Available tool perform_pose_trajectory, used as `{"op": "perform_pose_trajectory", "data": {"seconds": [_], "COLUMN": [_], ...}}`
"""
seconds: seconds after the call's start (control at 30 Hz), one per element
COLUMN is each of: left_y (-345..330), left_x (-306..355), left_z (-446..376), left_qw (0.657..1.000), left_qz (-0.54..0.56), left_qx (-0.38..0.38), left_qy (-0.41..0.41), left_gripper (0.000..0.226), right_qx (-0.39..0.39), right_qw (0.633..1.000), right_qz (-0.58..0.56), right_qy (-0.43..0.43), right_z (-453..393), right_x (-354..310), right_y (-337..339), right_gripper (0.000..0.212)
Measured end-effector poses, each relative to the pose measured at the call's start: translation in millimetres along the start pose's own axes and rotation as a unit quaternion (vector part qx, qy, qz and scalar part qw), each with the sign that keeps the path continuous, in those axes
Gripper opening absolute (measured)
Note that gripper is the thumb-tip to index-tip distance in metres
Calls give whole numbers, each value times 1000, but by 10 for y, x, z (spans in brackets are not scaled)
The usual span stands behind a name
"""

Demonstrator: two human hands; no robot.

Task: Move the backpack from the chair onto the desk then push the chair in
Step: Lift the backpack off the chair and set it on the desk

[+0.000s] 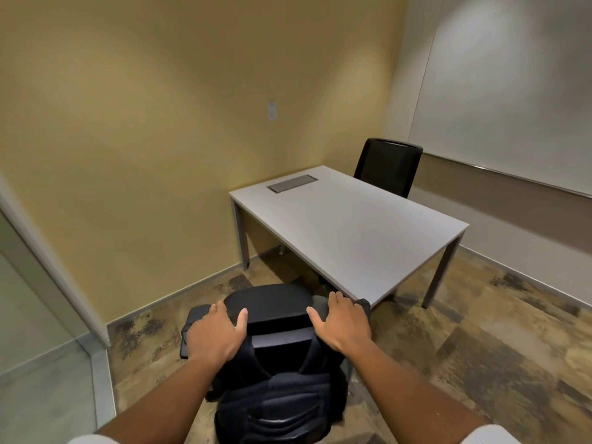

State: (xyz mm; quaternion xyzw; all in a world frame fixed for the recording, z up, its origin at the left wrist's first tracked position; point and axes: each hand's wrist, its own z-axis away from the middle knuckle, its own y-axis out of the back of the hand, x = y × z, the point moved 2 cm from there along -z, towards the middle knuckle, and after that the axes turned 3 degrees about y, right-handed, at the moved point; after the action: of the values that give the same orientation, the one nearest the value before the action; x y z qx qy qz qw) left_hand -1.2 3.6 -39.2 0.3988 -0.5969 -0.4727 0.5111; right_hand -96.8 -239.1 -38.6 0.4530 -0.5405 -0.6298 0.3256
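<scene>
1. Chair (269, 302): seat hidden beneath the backpack (275, 398); base unseen.
2. Backpack: lower end cut off by the bottom edge.
3. Far chair (389, 165): lower part concealed behind the desk (352, 225).
4. Wall plate (271, 110): too small to identify.

The desk (349, 225) had a smooth, matt grey top on dull metal-looking legs. The backpack (278, 395) was black padded cloth — faintly shiny low down. The carpet (480, 347) looked rough, mottled brown.
</scene>
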Motion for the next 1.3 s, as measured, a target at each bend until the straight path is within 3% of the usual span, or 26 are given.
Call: {"op": "perform_pose_trajectory", "data": {"seconds": [0.23, 0.37, 0.57, 0.73, 0.93, 1.07, 1.17, 1.3], "left_y": [77, 128, 106, 102, 69, 37, -8, -38], "left_x": [-1, -18, -76, -90, -47, -109, -110, -31], "left_z": [11, -19, -42, -88, -8, 46, 93, 187], "left_qw": [997, 992, 985, 978, 958, 907, 836, 743], "left_qz": [-78, -114, -9, -4, 114, 242, 361, 470], "left_qx": [12, 13, -85, -166, -95, -27, 24, 83], "left_qy": [7, 43, 148, 128, 246, 343, 412, 470], "left_gripper": [68, 81, 111, 92, 78, 76, 80, 80], "right_qx": [-4, -21, -51, -67, -33, 31, 84, 164], "right_qw": [998, 987, 967, 953, 879, 827, 774, 734], "right_qz": [-8, -64, -137, -181, -371, -450, -509, -535], "right_qy": [-70, -144, -207, -234, -296, -335, -367, -385], "right_z": [-52, -99, -168, -222, -245, -237, -168, -25], "right_x": [-85, -108, 4, 62, 198, 247, 280, 350], "right_y": [60, 80, 78, 83, 108, 133, 133, 72], "right_gripper": [81, 86, 91, 81, 70, 74, 87, 91]}}
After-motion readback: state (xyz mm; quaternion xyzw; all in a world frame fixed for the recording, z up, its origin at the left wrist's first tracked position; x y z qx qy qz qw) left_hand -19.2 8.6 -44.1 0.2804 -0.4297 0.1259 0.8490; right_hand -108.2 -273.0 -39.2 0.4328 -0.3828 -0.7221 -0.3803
